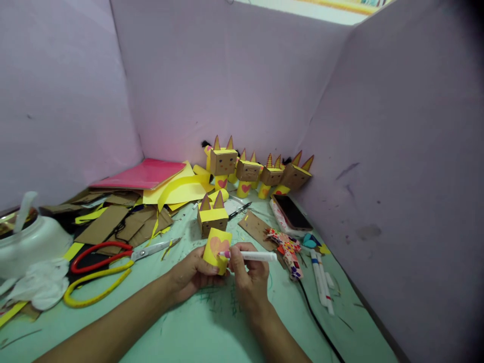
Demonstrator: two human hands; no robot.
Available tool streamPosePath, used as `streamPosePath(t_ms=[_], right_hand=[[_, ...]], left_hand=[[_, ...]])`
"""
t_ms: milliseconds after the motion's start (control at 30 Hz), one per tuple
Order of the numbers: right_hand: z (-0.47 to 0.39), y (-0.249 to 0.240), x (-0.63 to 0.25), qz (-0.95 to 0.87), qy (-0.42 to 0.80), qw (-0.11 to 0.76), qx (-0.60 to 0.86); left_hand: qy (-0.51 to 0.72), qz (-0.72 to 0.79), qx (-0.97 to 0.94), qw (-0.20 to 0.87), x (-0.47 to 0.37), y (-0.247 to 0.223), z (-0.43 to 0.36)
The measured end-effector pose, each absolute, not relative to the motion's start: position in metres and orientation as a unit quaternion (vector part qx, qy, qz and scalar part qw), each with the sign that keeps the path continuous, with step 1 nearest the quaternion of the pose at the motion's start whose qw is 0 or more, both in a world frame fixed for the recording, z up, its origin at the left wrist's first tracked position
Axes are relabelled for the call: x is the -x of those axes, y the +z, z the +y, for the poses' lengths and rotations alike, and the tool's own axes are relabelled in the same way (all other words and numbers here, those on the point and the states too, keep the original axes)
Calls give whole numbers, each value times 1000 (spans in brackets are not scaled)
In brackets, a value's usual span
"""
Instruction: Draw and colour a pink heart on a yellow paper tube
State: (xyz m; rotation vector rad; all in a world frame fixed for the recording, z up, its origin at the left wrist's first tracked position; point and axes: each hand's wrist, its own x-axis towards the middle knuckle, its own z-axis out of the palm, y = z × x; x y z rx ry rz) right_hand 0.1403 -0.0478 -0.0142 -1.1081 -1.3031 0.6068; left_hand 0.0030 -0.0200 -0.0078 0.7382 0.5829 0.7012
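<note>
Between the fingers of my left hand (194,275) is a small yellow paper tube (214,264) with a pink-orange heart on its side. My right hand (251,275) grips a white marker (259,256), its pink tip at the lower right of the heart. Just behind the tube stands a cardboard box head (213,222) with a yellow top and two pointed ears. Farther back, several finished-looking cardboard figures (224,162) with yellow bodies and hearts stand in a row against the wall.
Large scissors (128,254) with red and yellow handles lie at the left, near cardboard scraps (102,224) and a white pot (36,244). A pink folder (145,174) rests behind. To the right are a phone (292,212), a patterned glue gun (285,247) with cord, and markers (321,282).
</note>
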Motion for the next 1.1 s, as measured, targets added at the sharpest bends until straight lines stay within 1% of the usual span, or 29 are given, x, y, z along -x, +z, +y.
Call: streamPosePath(t_ms=[200,367,467,567,667,900,1100], right_hand=[[-48,-12,-140,-578,248,615,475],[-46,-15,-140,-566,260,619,479],[-47,-14,-140,-529,269,651,473],[-48,-9,-143,-486,255,698,460],[-48,-4,-145,-466,242,725,446],[-48,-6,-145,-484,255,706,450],[-47,-9,-146,-476,255,708,455]], left_hand=[[331,269,-355,831,-3,-8,-20],[328,262,-358,834,-3,-9,-20],[329,274,-353,832,-3,-9,-20],[336,290,-337,830,-3,-7,-21],[341,303,-321,830,-5,-5,-23],[334,295,-319,836,-8,2,-28],[326,308,-332,830,-8,5,-29]])
